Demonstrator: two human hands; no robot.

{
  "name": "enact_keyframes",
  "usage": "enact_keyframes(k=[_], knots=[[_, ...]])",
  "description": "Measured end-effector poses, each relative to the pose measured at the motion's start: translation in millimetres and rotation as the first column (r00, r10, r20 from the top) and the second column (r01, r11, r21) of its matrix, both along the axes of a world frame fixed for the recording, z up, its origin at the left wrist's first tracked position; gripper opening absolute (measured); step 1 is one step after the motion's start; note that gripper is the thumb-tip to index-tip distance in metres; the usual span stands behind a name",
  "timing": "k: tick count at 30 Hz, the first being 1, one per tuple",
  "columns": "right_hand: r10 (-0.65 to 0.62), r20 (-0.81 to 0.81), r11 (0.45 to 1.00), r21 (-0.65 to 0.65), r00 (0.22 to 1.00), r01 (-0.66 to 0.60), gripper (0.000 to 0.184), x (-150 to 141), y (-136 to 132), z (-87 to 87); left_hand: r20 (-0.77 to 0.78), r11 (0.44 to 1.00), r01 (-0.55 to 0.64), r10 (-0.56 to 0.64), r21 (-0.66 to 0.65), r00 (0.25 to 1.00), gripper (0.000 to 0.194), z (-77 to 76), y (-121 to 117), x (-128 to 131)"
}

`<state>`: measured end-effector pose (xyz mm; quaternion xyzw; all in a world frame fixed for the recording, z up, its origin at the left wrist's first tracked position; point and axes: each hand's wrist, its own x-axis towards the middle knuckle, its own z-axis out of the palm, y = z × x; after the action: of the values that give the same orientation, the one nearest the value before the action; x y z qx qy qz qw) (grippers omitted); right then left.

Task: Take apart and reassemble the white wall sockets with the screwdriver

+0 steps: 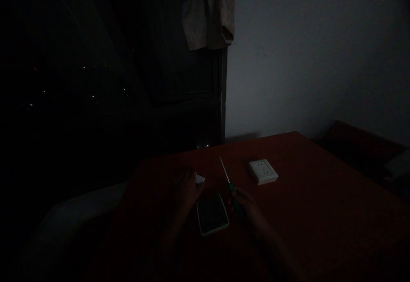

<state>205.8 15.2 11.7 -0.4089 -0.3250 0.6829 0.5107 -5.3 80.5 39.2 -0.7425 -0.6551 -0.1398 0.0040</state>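
My right hand is closed round the green handle of a screwdriver, its thin metal shaft pointing up and away to the left. On the table's left part, my left hand is wrapped over a small white piece; only a corner shows past the fingers, so its kind is hidden. Between my forearms lies a square white-rimmed frame with a dark middle. A white socket box with several slots in its face rests farther right, apart from both hands.
The reddish-brown table reaches back to a pale wall. At the left is a dark window with small lights in it. A cloth hangs at the window's edge. The room is very dim.
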Motion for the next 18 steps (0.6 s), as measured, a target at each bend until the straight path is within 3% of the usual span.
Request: enact_keyframes(k=[6, 10, 14, 18], knots=[[-0.002, 0.015, 1.000, -0.001, 1.000, 0.002, 0.035, 0.0, 1.4, -4.9, 0.160, 0.991, 0.130, -0.127, -0.012, 0.979, 0.053, 2.4, -16.4, -0.1], [0.013, 0.050, 0.999, 0.032, 0.999, -0.015, 0.033, -0.8, -0.7, -4.3, 0.430, 0.955, 0.294, -0.255, -0.027, 0.866, 0.057, 0.1, -44.3, 3.6], [0.013, 0.108, 0.998, 0.052, 0.994, -0.019, 0.029, -3.4, -2.2, -5.9, 0.495, 0.932, 0.334, -0.225, -0.143, 0.839, 0.065, -1.7, -67.9, 10.8], [0.001, 0.163, 0.996, 0.084, 0.987, -0.015, 0.026, -6.5, -2.1, -7.3, 0.524, 0.905, 0.392, -0.257, -0.165, 0.812, 0.066, -3.5, -76.6, 16.3]])
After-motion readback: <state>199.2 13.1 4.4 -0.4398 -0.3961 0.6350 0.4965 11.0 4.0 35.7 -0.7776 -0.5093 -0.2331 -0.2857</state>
